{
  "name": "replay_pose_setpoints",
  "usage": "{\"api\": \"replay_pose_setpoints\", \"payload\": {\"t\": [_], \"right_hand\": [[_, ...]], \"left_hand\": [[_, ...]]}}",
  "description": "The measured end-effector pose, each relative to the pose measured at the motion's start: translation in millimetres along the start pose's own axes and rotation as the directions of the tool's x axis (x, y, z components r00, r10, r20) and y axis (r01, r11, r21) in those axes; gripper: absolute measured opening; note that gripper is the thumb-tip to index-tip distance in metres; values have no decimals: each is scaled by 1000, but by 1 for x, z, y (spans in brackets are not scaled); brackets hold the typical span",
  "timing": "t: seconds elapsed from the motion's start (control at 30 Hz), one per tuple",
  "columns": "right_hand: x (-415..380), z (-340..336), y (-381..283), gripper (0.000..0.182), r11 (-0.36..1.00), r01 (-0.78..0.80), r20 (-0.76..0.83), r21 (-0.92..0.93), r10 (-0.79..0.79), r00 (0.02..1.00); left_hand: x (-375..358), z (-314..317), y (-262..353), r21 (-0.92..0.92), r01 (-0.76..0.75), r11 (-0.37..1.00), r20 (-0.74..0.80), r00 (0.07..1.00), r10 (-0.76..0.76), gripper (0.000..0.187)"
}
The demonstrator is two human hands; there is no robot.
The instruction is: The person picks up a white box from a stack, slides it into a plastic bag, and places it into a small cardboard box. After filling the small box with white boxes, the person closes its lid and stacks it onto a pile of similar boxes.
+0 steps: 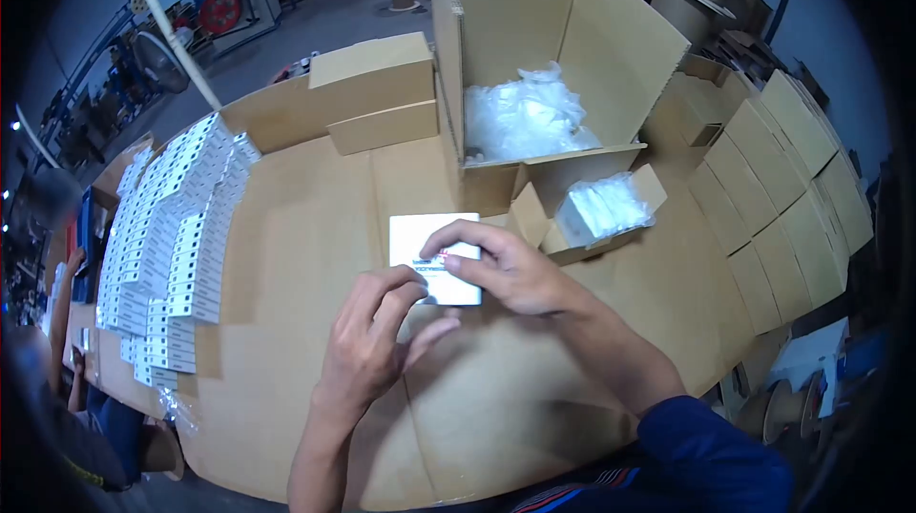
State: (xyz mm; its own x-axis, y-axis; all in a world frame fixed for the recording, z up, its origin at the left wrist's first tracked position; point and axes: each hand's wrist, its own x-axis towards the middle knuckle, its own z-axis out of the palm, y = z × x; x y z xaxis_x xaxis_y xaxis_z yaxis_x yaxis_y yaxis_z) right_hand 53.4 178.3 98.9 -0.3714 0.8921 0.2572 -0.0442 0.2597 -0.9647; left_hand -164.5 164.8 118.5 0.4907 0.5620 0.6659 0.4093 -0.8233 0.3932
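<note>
A flat white box [460,293] with small dark and red print lies on the cardboard-covered table in front of me. My right hand [515,272] reaches over its top from the right. The index finger and thumb are bent over the print, with a gap between their tips. My left hand [370,336] is at the lower left edge of the box. Its bent fingertips meet the top near the print, while the thumb stands apart below. Whether either hand pinches something small, such as a label, is too fine to make out.
Stacked white boxes [172,227] stand at left. Behind the work, a large carton [515,12] holds clear plastic bags [530,117]. A small open carton [530,215] contains a plastic-wrapped white box [606,208]. Closed brown cartons [778,198] are piled at right. Another person's arm [63,308] shows far left.
</note>
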Motion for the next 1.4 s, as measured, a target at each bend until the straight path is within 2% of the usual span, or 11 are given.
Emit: {"api": "replay_pose_setpoints", "payload": {"t": [0.07, 0.27, 0.37, 0.6, 0.7, 0.8, 0.93, 1.0, 1.07, 1.3, 1.4], "right_hand": [[-21, -29, -32, 19, 955, -228, -14, 188, 235, 972], [-33, -140, -67, 17, 964, -13, -284, -265, -66, 956], [-23, -186, -79, 21, 568, -84, -284, -819, -273, 919], [14, -262, -47, 26, 637, 56, -262, -768, -394, 881], [17, -271, -42, 24, 663, 81, -253, -744, -392, 885], [18, -277, -38, 24, 686, 91, -252, -722, -383, 889], [19, -284, -32, 24, 684, 77, -265, -725, -380, 886], [22, -289, -30, 24, 681, 71, -264, -729, -375, 889], [23, -293, -32, 25, 651, 43, -277, -758, -380, 883], [46, -291, -30, 52, 619, 35, -317, -785, -450, 835], [46, -286, -40, 68, 651, 21, -266, -759, -339, 902]], "left_hand": [[24, 13, 4, -41, -10, 999, 48, 999, 12, 22], [122, 79, 6, -27, 15, 1000, 24, 1000, -14, 10], [186, 117, -10, 97, 36, 995, 117, 992, -47, 12], [277, 241, -110, 574, 91, 813, 456, 790, -410, 23], [281, 268, -143, 611, -36, 791, 642, 606, -469, 33], [275, 284, -160, 545, -68, 836, 714, 561, -419, 32], [287, 282, -168, 568, 142, 810, 579, 631, -517, 28], [296, 265, -153, 484, 193, 854, 451, 781, -432, 24], [307, 238, -126, 421, 348, 838, 325, 805, -497, 24], [292, 165, -50, 10, 375, 927, 190, 910, -370, 22], [265, 149, -30, -311, 340, 888, 159, 939, -304, 19]]}}
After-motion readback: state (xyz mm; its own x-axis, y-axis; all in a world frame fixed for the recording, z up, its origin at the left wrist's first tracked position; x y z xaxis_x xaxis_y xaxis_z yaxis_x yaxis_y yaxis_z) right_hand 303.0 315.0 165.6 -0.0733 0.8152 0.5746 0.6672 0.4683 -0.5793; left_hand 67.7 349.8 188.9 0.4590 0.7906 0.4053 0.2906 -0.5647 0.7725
